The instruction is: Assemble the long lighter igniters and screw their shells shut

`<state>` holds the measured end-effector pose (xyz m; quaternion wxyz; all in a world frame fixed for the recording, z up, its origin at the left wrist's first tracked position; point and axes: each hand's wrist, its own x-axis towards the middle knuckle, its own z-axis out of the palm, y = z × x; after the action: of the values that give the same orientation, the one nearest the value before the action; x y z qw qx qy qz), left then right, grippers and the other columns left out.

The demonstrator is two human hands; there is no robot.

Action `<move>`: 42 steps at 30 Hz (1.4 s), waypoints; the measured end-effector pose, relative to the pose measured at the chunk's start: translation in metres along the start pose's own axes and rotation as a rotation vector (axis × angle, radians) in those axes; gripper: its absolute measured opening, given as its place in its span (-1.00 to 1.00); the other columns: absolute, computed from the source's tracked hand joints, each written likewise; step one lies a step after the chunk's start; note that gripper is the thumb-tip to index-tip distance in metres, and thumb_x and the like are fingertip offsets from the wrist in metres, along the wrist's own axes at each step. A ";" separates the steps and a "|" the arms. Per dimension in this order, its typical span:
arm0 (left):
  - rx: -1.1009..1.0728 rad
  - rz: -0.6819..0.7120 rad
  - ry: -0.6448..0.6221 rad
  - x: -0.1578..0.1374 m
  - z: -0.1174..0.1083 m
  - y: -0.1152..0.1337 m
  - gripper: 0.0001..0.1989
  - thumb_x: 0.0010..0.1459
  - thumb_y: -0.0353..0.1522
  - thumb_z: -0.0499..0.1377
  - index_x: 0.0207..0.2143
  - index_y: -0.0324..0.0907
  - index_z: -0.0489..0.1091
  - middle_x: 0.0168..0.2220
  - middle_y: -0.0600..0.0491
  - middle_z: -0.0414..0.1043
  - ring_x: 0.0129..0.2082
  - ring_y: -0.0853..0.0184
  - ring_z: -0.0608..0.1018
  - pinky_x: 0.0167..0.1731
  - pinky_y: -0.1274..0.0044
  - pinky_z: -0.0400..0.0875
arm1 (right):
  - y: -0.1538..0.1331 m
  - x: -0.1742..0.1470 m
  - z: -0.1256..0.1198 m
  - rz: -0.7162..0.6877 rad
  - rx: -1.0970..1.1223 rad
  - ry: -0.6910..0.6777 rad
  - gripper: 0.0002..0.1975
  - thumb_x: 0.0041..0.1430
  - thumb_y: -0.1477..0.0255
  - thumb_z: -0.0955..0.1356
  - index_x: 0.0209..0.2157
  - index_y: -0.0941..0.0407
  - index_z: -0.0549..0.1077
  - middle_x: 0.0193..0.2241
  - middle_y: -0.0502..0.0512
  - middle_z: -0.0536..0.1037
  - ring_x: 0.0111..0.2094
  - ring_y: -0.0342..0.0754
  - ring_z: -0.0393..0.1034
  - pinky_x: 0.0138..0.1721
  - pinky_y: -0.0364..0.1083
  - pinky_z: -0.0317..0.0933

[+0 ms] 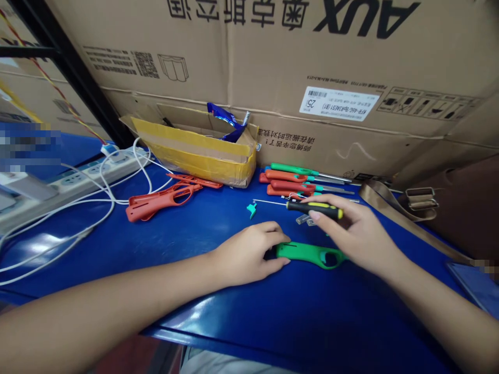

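My left hand (255,254) is closed on the left end of a green lighter casing (302,253), which lies on the blue table. Between the thumb and fingers of my right hand (358,231) is a black and yellow screwdriver (315,209), its shaft pointing left above the table. Near the screwdriver's tip lies a small turquoise plastic trigger (251,210). Small clear parts (303,219) sit just below the screwdriver handle. The right end of the green casing is partly hidden behind my right hand.
Several long-nosed lighters (288,176) lie in a pile behind my right hand. Red casing halves (159,200) rest to the left. A yellow-taped cardboard box (195,150), a power strip (78,179) with white cables, and a brown strap (385,200) surround the work area.
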<state>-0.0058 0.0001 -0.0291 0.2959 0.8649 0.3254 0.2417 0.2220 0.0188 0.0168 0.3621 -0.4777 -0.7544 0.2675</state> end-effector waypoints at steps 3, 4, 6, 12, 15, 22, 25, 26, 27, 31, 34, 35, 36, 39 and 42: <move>-0.036 -0.012 0.026 0.001 0.001 -0.001 -0.69 0.23 -0.36 0.31 0.01 -0.22 0.51 -0.13 -0.03 0.48 -0.27 0.35 0.54 -0.23 0.53 0.48 | 0.004 -0.013 -0.016 0.246 0.234 0.070 -0.74 0.16 0.24 0.44 -0.15 0.06 0.59 -0.52 -0.01 0.45 -0.54 -0.13 0.28 -0.56 -0.14 0.16; -0.057 -0.020 0.039 0.002 0.001 -0.001 -0.69 0.22 -0.34 0.32 0.00 -0.22 0.52 -0.14 -0.02 0.48 -0.29 0.36 0.53 -0.25 0.53 0.47 | 0.006 -0.016 -0.019 0.312 0.323 0.084 -0.73 0.14 0.23 0.45 -0.17 0.07 0.59 -0.59 -0.06 0.36 -0.59 -0.16 0.18 -0.60 -0.16 0.07; -0.112 -0.049 0.078 0.004 0.002 0.000 -0.69 0.20 -0.31 0.33 -0.02 -0.22 0.54 -0.16 -0.01 0.49 -0.32 0.39 0.50 -0.29 0.54 0.44 | 0.009 -0.021 -0.024 0.396 0.483 0.110 -0.76 0.11 0.25 0.46 -0.24 0.09 0.58 -0.64 -0.11 0.23 -0.61 -0.19 0.06 -0.62 -0.19 -0.06; -0.461 -0.310 0.201 0.011 -0.002 0.009 -0.69 0.20 -0.27 0.30 -0.06 -0.24 0.58 -0.23 -0.02 0.59 -0.42 0.43 0.42 -0.39 0.56 0.34 | 0.017 -0.028 -0.025 0.423 0.710 0.254 -0.84 0.00 0.38 0.44 -0.33 0.13 0.59 -0.70 -0.14 0.13 -0.63 -0.21 -0.05 -0.63 -0.18 -0.15; -0.702 -0.441 0.234 0.014 -0.006 0.011 -0.68 0.22 -0.24 0.29 -0.06 -0.23 0.60 -0.25 -0.02 0.61 -0.45 0.45 0.39 -0.44 0.59 0.31 | 0.019 -0.029 -0.025 0.405 0.746 0.277 -0.85 0.00 0.40 0.42 -0.36 0.14 0.58 -0.71 -0.14 0.12 -0.65 -0.22 -0.07 -0.63 -0.17 -0.19; -1.043 -0.509 0.317 0.016 -0.009 0.016 -0.71 0.11 -0.34 0.37 -0.10 -0.20 0.64 -0.24 -0.03 0.61 -0.43 0.47 0.40 -0.47 0.64 0.31 | 0.019 -0.029 -0.028 0.346 0.722 0.289 -0.88 0.05 0.44 0.39 -0.37 0.15 0.59 -0.73 -0.12 0.16 -0.65 -0.22 -0.02 -0.62 -0.16 -0.18; -1.037 -0.515 0.336 0.016 -0.008 0.016 -0.74 0.09 -0.34 0.40 -0.13 -0.18 0.66 -0.26 0.00 0.62 -0.46 0.50 0.39 -0.48 0.66 0.31 | 0.019 -0.029 -0.029 0.333 0.719 0.288 -0.88 0.06 0.45 0.39 -0.37 0.14 0.60 -0.73 -0.12 0.15 -0.66 -0.22 -0.02 -0.61 -0.15 -0.18; -1.029 -0.517 0.336 0.016 -0.007 0.015 -0.75 0.09 -0.33 0.40 -0.15 -0.17 0.66 -0.27 0.00 0.62 -0.47 0.51 0.39 -0.49 0.66 0.30 | 0.019 -0.029 -0.029 0.336 0.719 0.288 -0.89 0.06 0.45 0.39 -0.38 0.14 0.59 -0.73 -0.12 0.15 -0.66 -0.22 -0.02 -0.61 -0.15 -0.18; -1.021 -0.519 0.335 0.016 -0.007 0.014 -0.76 0.09 -0.32 0.41 -0.16 -0.16 0.67 -0.28 0.01 0.63 -0.48 0.52 0.39 -0.49 0.67 0.30 | 0.018 -0.029 -0.029 0.342 0.719 0.289 -0.89 0.05 0.45 0.39 -0.39 0.14 0.59 -0.73 -0.12 0.15 -0.66 -0.22 -0.02 -0.61 -0.15 -0.18; -0.977 -0.522 0.316 0.016 -0.004 0.008 -0.78 0.12 -0.30 0.41 -0.15 -0.11 0.67 -0.27 0.02 0.65 -0.48 0.53 0.40 -0.47 0.68 0.31 | 0.016 -0.029 -0.029 0.366 0.714 0.283 -0.89 0.04 0.46 0.38 -0.40 0.15 0.58 -0.74 -0.12 0.16 -0.67 -0.22 -0.04 -0.61 -0.13 -0.19; -0.952 -0.513 0.311 0.017 -0.004 0.007 -0.80 0.12 -0.29 0.42 -0.17 -0.09 0.67 -0.28 0.03 0.66 -0.47 0.54 0.41 -0.47 0.69 0.31 | 0.016 -0.030 -0.027 0.363 0.716 0.264 -0.89 0.04 0.45 0.39 -0.39 0.15 0.58 -0.74 -0.12 0.17 -0.67 -0.22 -0.04 -0.61 -0.13 -0.19; -0.952 -0.510 0.310 0.017 -0.005 0.007 -0.81 0.12 -0.29 0.42 -0.18 -0.09 0.67 -0.29 0.03 0.66 -0.47 0.53 0.41 -0.47 0.69 0.31 | 0.015 -0.030 -0.026 0.364 0.716 0.255 -0.89 0.04 0.45 0.39 -0.38 0.16 0.58 -0.74 -0.12 0.17 -0.67 -0.22 -0.03 -0.61 -0.13 -0.19; -0.954 -0.508 0.307 0.017 -0.005 0.007 -0.82 0.10 -0.29 0.43 -0.20 -0.08 0.68 -0.30 0.03 0.66 -0.48 0.53 0.41 -0.47 0.69 0.30 | 0.015 -0.030 -0.025 0.366 0.714 0.245 -0.89 0.04 0.44 0.40 -0.38 0.16 0.58 -0.74 -0.12 0.18 -0.67 -0.22 -0.03 -0.61 -0.13 -0.19; -0.950 -0.512 0.294 0.016 -0.006 0.009 -0.82 0.06 -0.29 0.45 -0.24 -0.08 0.68 -0.34 0.05 0.65 -0.48 0.52 0.42 -0.48 0.68 0.29 | 0.015 -0.031 -0.024 0.388 0.706 0.218 -0.89 0.04 0.43 0.40 -0.38 0.16 0.58 -0.74 -0.12 0.19 -0.66 -0.22 -0.03 -0.60 -0.13 -0.19; -0.917 -0.498 0.294 0.015 -0.006 0.010 -0.87 0.09 -0.28 0.44 -0.29 -0.09 0.69 -0.36 0.05 0.65 -0.49 0.52 0.41 -0.48 0.68 0.31 | 0.014 -0.030 -0.023 0.393 0.707 0.213 -0.90 0.03 0.43 0.41 -0.39 0.16 0.57 -0.74 -0.12 0.20 -0.66 -0.22 -0.03 -0.60 -0.13 -0.18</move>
<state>0.0049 0.0066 -0.0151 0.6427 0.5009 0.4196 0.4000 0.2566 -0.0020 0.0114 0.5217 -0.4839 -0.4688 0.5233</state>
